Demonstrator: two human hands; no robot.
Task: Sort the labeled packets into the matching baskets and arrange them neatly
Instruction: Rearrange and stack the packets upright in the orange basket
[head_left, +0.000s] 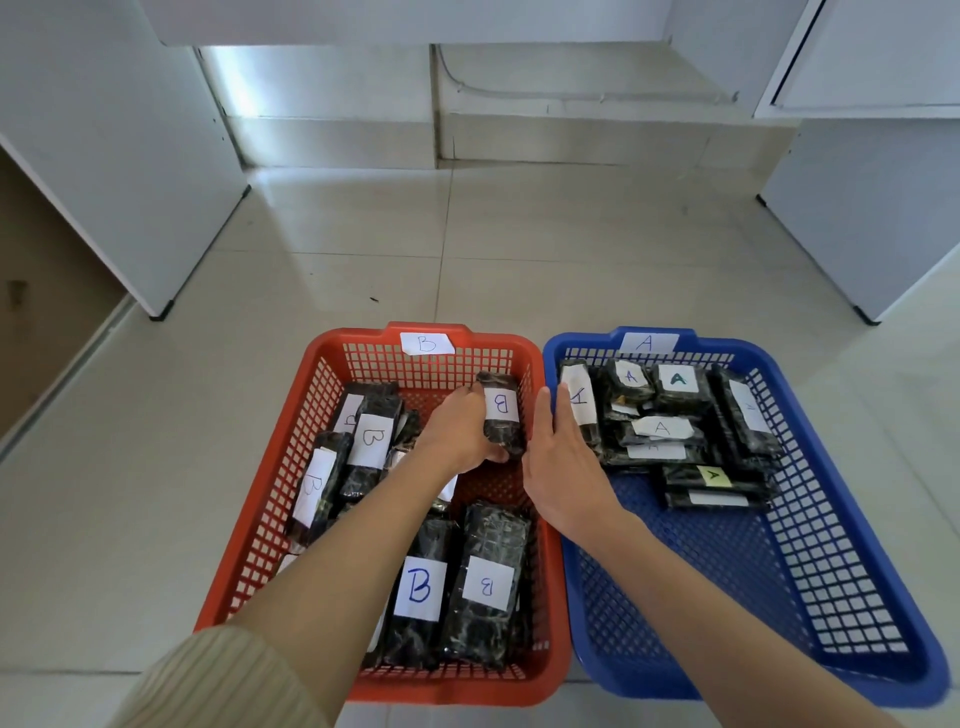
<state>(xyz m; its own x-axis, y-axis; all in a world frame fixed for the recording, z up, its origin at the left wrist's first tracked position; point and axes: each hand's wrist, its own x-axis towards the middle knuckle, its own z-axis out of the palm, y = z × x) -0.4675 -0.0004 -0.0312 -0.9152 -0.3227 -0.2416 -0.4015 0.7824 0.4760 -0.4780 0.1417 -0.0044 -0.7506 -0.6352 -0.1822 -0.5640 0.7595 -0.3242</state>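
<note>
The left hand (457, 431) is clamped on a dark wrapped packet (501, 415) with a white B label. Fingers curl over its far end and the thumb hooks under its near end. That packet sits in the far right corner of the red basket (447, 691), tilted against the mesh wall.

The right hand (561, 462) is flat, fingers straight and together, holding nothing. It hangs over the seam where the two baskets meet. Its fingertips are right beside an A-labelled packet (581, 405) standing along the left wall of the blue basket (649, 686); whether they touch it, I cannot tell.

In the red basket, two B packets (421, 587) lie side by side at the near end. More B packets (371, 441) lean in a loose bunch along the left side. A paper tag marked B (427, 343) is stuck on the far rim.

In the blue basket, a pile of A packets (670, 415) crowds the far end, some flat and some overlapping. Its near half shows bare mesh. An A tag (647, 342) sits on its far rim.

Both baskets sit touching on a pale tiled floor (363, 234). A ribbed beige sleeve (223, 680) covers the left upper arm.
</note>
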